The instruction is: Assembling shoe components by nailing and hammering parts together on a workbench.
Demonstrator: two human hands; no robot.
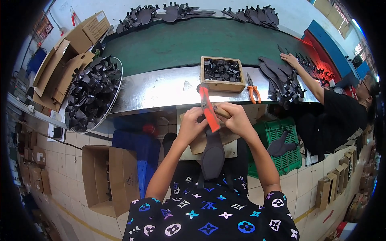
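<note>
My right hand [237, 118] is closed round the wooden handle [222, 111] of a hammer with a red head [208, 110]. The head lies slanted in front of my left hand [194, 125], whose fingers are closed at the narrow end of a dark grey shoe sole [214, 157]. The sole's wide end points down toward my lap. The hammer head covers the narrow end and the left fingertips. Beneath the hands is a wooden board [198, 147] on a pale block.
On the metal bench edge stand a wooden box [225, 86] of small black pieces, orange-handled pliers [253, 90] and piled soles [277, 74]. A wire basket [120, 86] of black heels is left. A co-worker's hand [290, 60] reaches over the green belt [181, 44]. A green crate [291, 160] stands right.
</note>
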